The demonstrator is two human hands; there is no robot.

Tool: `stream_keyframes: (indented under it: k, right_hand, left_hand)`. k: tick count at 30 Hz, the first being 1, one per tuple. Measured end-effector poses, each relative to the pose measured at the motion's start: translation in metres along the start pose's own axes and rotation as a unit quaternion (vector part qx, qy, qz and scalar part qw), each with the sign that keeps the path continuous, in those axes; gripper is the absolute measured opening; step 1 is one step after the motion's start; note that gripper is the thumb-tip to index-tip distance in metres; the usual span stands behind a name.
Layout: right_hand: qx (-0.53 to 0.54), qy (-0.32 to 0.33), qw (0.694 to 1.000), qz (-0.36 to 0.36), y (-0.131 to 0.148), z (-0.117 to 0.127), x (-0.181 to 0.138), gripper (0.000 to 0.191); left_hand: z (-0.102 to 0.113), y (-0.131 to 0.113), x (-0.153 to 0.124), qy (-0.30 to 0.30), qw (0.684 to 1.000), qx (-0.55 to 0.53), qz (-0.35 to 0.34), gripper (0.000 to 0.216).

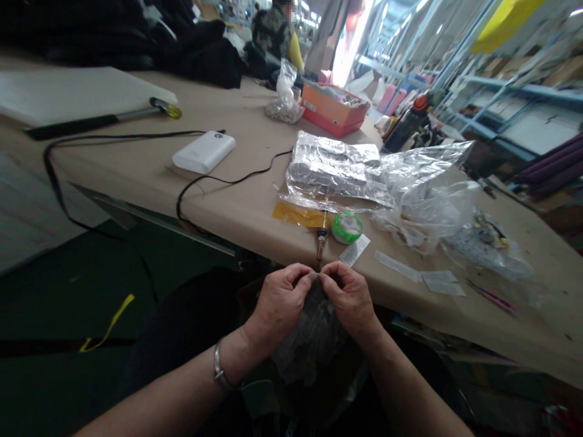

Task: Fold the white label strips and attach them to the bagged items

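My left hand [281, 297] and my right hand [348, 295] meet just below the table's front edge, fingers curled and pinched together on the top of a clear plastic bag [306, 343] with dark contents that hangs over my lap. A bracelet [218, 368] circles my left wrist. Right above my fingers, a small tool with a dark handle [321, 239] lies on the table beside a green tape roll [347, 227].
On the beige table [237, 206] lie a white power bank [204, 151] with a black cable, a hammer [104, 120], silvery packets in clear plastic [337, 170], an orange box [334, 109], white labels [398, 266] and a yellow strip [297, 215]. A person stands far back.
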State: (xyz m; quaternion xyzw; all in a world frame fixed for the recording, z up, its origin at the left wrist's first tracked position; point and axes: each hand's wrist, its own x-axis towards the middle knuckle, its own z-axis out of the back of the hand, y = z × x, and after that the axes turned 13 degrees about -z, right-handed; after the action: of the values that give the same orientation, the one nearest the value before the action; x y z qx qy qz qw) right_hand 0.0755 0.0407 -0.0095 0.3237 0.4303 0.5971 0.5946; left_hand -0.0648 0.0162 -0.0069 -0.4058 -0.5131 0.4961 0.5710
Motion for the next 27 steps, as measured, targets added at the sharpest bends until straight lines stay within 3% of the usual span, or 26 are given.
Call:
stream_keyframes:
  k: [9,27]
  right_hand:
    - [-0.013,-0.036,0.998,0.049,-0.004,-0.003,0.003,0.009]
    - [-0.006,-0.049,0.997,0.054,-0.004,-0.005,0.006,0.010]
  left_hand:
    - [-0.001,0.005,0.003,0.002,0.997,0.043,-0.062,0.018]
    - [-0.004,0.011,0.012,-0.009,0.998,0.033,-0.052,0.019]
